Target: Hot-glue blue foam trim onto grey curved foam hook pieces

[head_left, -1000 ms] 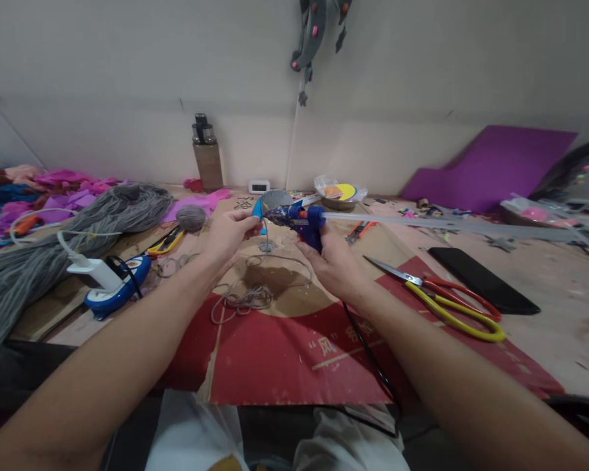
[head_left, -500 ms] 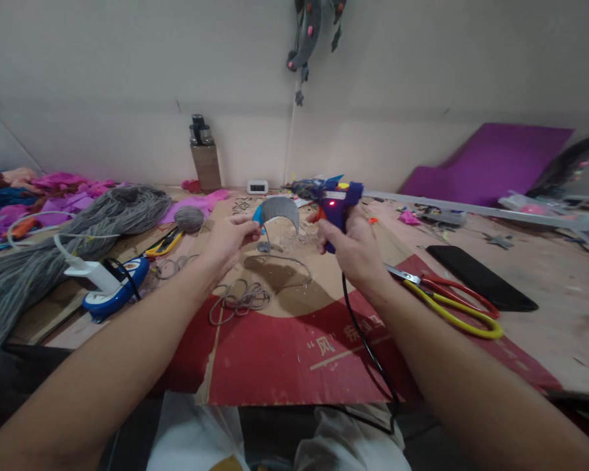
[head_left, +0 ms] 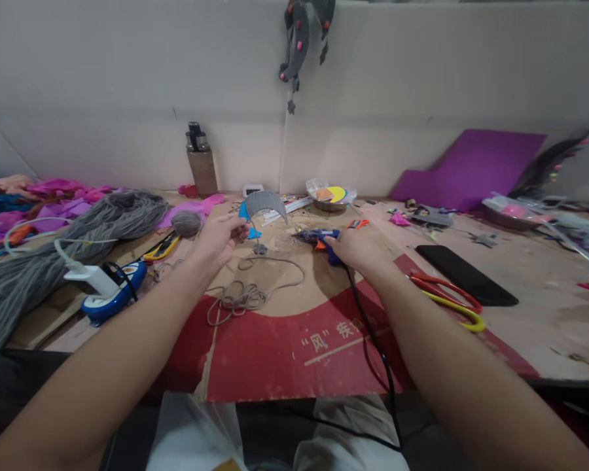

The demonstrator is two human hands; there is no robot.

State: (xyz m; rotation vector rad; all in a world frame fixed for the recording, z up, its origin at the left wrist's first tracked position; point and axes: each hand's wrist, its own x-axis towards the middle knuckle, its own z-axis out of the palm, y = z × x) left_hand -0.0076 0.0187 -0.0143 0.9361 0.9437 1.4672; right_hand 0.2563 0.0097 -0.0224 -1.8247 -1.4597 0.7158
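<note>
Between thumb and fingers, my left hand (head_left: 222, 237) pinches the end of a crescent shape (head_left: 269, 202) wrapped in grey yarn, with a blue part by the fingertips. A small grey star (head_left: 260, 249) is just below it, apparently hanging on a strand. Loops of thin grey cord (head_left: 240, 297) lie on the cardboard below. My right hand (head_left: 356, 248) is closed around a blue hot glue gun (head_left: 317, 235), low over the cardboard, nozzle pointing left. Its grip is mostly hidden by the hand. A black cable (head_left: 368, 320) runs from it toward my lap.
Scissors (head_left: 464, 307) lie partly behind my right forearm, beside a black phone (head_left: 466, 275). On the left are a blue power strip (head_left: 112, 301), a yellow cutter (head_left: 163, 247) and a grey yarn bundle (head_left: 103, 226). A dish (head_left: 330, 199) stands at the back.
My right hand has lowered the glue gun toward the cardboard, away from the crescent. The crescent stays in my left hand. The view has shifted slightly, showing the dish at the back.
</note>
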